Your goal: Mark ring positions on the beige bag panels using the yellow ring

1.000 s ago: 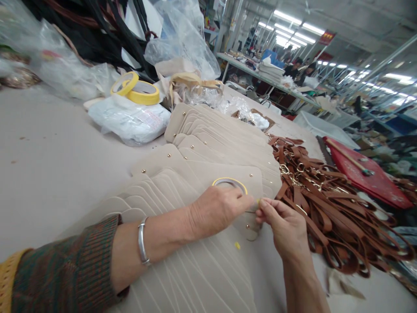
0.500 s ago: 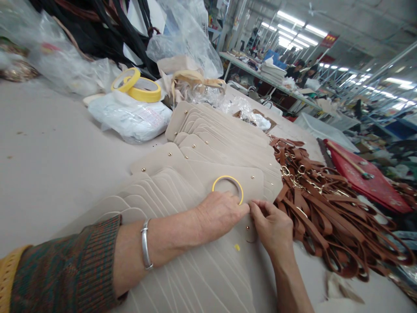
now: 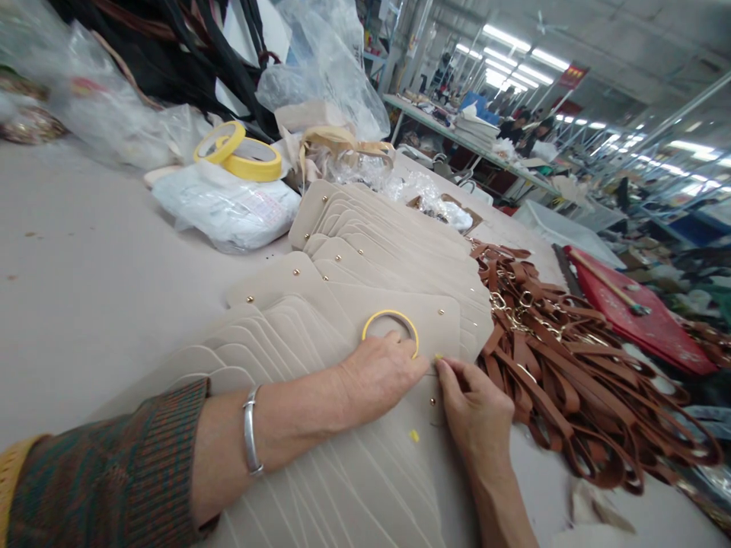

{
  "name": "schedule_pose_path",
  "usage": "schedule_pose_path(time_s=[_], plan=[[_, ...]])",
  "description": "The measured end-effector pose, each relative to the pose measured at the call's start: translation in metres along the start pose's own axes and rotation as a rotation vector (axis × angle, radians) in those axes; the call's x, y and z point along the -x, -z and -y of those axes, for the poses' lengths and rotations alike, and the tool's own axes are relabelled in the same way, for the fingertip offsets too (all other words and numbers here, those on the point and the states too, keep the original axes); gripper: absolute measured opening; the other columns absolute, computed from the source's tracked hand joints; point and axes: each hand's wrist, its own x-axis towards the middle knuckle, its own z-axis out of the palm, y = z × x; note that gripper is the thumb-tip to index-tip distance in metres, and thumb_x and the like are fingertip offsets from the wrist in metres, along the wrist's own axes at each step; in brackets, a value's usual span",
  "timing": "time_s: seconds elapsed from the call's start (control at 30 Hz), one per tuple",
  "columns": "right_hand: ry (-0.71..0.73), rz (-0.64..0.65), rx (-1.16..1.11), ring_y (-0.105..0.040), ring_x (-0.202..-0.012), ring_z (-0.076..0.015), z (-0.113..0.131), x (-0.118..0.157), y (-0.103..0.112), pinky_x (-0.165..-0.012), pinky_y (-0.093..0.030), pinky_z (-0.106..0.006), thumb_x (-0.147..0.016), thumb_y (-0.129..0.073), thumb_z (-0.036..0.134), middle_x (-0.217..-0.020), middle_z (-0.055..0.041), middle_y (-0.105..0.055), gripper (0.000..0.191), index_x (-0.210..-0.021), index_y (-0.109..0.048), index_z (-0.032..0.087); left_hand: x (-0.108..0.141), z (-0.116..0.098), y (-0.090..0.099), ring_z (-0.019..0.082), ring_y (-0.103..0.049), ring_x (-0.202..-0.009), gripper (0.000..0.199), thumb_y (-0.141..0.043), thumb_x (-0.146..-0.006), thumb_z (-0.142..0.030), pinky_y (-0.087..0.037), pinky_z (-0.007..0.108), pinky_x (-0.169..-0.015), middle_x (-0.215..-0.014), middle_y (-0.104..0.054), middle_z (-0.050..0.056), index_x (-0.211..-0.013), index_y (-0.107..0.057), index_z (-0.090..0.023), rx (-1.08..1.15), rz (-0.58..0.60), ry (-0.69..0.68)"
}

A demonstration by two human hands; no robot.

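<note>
While both hands work over the fanned beige panels (image 3: 336,487), the left hand (image 3: 382,380) grasps a narrow yellow tape roll (image 3: 391,313) by its near edge. Roll stands tilted above the panels, its far arc free of the fingers; this probably lets the tape lead off toward the right. Left fingers are curled and partly hidden, so their exact placement cannot be told.

Right hand (image 3: 480,403), just beside the left, pinches a small yellow tape bit (image 3: 438,357) between thumb and forefinger. A fingertip hold suits so small and presumably sticky a piece. Whether the bit is joined to the roll: cannot tell.

A yellow scrap (image 3: 414,435) lies on the panels, on the near side of the hands. Brass-coloured stud (image 3: 432,401) shows at a panel corner between the two forearms. Panels overlap in steps, likely so that each edge can be lifted singly; a far stack (image 3: 394,228) is fanned likewise.

Brown straps (image 3: 542,373) with gold-coloured clasps lie heaped to the right, apparently within easy reach. Two wider yellow tape rolls (image 3: 256,169) rest on a plastic-wrapped packet (image 3: 228,209) at far left, clear of the panels, perhaps as spares.
</note>
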Motion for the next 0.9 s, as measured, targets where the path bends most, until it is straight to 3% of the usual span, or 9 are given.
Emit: schedule_pose_path(time_s=[0.2,0.37,0.43,0.53,0.63,0.8,0.9], plan=[[-0.037,0.004,0.123,-0.064,-0.059,-0.0191,0.003,-0.01,-0.009,-0.06,-0.043,-0.028,-0.086,-0.055,0.039,-0.066,-0.0037,-0.07,0.027,-0.077,-0.07,0.019,0.004,0.003,0.002,0.02,-0.06,-0.072,0.014,-0.044,-0.089,-0.004,-0.045,0.029,-0.058,-0.082,-0.062,0.005,-0.09,-0.052,-0.015,0.036,-0.019,-0.015],[-0.052,0.185,-0.002,-0.063,-0.058,-0.0164,0.003,-0.013,0.007,-0.058,-0.044,-0.026,-0.084,-0.058,0.041,-0.066,-0.0009,-0.07,0.026,-0.076,-0.071,0.02,0.006,0.011,0.008,0.017,-0.061,-0.075,0.014,-0.044,-0.091,-0.011,-0.046,0.025,-0.062,-0.085,-0.063,0.002,-0.102,-0.051,-0.017,0.175,-0.182,-0.022],[-0.039,0.169,-0.108,-0.065,-0.062,-0.0161,0.006,-0.013,0.015,-0.06,-0.047,-0.026,-0.085,-0.058,0.04,-0.073,-0.0012,-0.072,0.024,-0.083,-0.072,0.021,0.006,0.012,0.008,0.016,-0.063,-0.079,0.017,-0.043,-0.092,-0.013,-0.047,0.023,-0.067,-0.087,-0.064,0.003,-0.106,-0.05,-0.017,0.226,-0.229,-0.054],[0.075,0.088,-0.284,-0.066,-0.071,-0.0157,0.015,-0.012,0.024,-0.066,-0.051,-0.026,-0.086,-0.06,0.032,-0.086,-0.0021,-0.073,0.018,-0.096,-0.07,0.021,0.007,0.012,0.008,0.015,-0.064,-0.08,0.024,-0.041,-0.094,-0.016,-0.049,0.023,-0.069,-0.088,-0.066,0.003,-0.117,-0.046,-0.018,0.261,-0.271,-0.078],[0.263,0.065,-0.316,-0.065,-0.075,-0.0148,0.024,-0.012,0.025,-0.069,-0.052,-0.026,-0.085,-0.061,0.022,-0.091,-0.0033,-0.071,0.014,-0.098,-0.067,0.021,0.008,0.01,0.009,0.016,-0.066,-0.077,0.029,-0.038,-0.097,-0.021,-0.049,0.023,-0.063,-0.085,-0.066,0.004,-0.126,-0.038,-0.016,0.263,-0.267,-0.06],[0.414,0.024,-0.224,-0.063,-0.071,-0.0129,0.032,-0.011,0.019,-0.07,-0.051,-0.025,-0.087,-0.055,0.012,-0.081,-0.0021,-0.068,0.014,-0.093,-0.063,0.021,0.008,0.009,0.007,0.019,-0.066,-0.069,0.026,-0.039,-0.096,-0.019,-0.043,0.025,-0.052,-0.08,-0.066,0.003,-0.121,-0.038,-0.014,0.183,-0.238,-0.051],[0.495,-0.068,-0.15,-0.062,-0.063,-0.0106,0.033,-0.011,0.015,-0.064,-0.05,-0.022,-0.084,-0.055,0.009,-0.071,0.0003,-0.066,0.014,-0.087,-0.063,0.02,0.007,0.01,0.005,0.018,-0.065,-0.066,0.018,-0.043,-0.093,-0.018,-0.038,0.025,-0.049,-0.076,-0.065,0.001,-0.111,-0.042,-0.016,0.152,-0.232,-0.03]])
